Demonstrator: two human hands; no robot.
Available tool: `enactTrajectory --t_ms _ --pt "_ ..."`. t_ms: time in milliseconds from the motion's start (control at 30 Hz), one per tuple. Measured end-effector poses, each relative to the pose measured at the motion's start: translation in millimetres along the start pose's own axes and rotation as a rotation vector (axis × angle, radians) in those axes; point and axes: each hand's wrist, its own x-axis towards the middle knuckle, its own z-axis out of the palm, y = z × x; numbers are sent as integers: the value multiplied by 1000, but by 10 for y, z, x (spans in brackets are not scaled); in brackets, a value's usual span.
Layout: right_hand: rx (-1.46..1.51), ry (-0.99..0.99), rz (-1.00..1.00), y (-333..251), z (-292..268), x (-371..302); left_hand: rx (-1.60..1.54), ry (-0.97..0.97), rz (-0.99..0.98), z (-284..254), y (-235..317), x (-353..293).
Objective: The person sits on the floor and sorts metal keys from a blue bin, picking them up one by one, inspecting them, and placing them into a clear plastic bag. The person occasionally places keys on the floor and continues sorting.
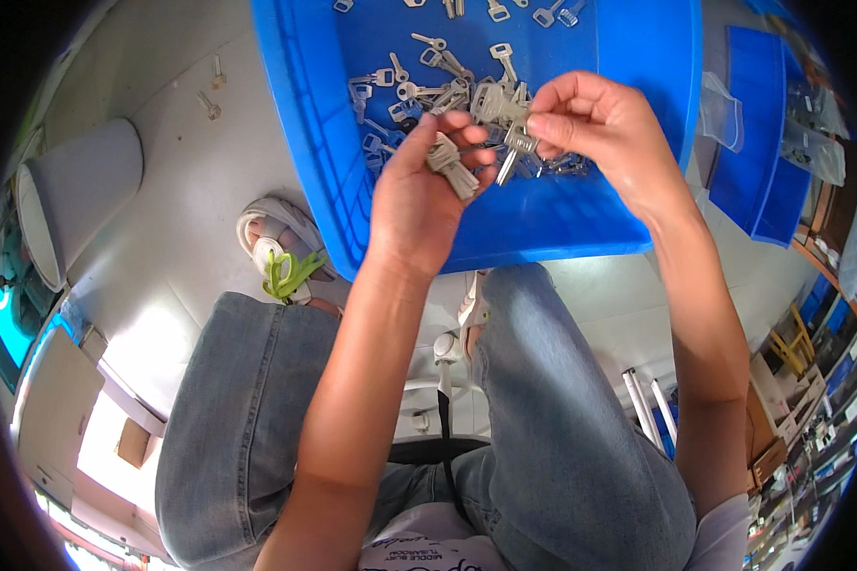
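Head view: left hand (414,205) sits over the near part of the bin, palm turned up, fingers curled round a small bunch of keys (454,169). Bunch lies fanned across the fingers, heads at the top, blades pointing down and right.

Right hand (605,133) is just right of it: thumb and forefinger pinched together on a single key (516,147), blade angled down-left toward the left fingertips. More large key heads (490,100) show just beyond that pinch; can't tell if they're held too or lying behind. Hands near each other, not touching.

Blue bin (543,249) is in front of the person's knees, both hands above it. Loose keys (438,93) are heaped mid-bin below and beyond the hands, others scattered toward the far side. All silver-coloured, mixed head shapes.

Two keys (209,107) lie on the pale floor (186,190) left of the bin, apart from each other. Shoe with green laces (286,271) beside the bin's near-left corner. Person is seated, blue jeans (224,409). To the right: blue panels (747,143) and clear bags (721,112).
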Motion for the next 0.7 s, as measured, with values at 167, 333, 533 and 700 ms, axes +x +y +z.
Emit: enactTrajectory --t_ms 167,333,533,700 --pt "128 95 -38 -78 209 -126 15 29 -70 224 -28 15" --pt "252 204 -10 -90 221 -186 -73 -186 5 87 28 76" --pt "180 244 63 157 180 -81 -137 -238 206 7 188 -53" --pt "-242 99 188 789 -39 205 -278 -351 196 31 457 -262"
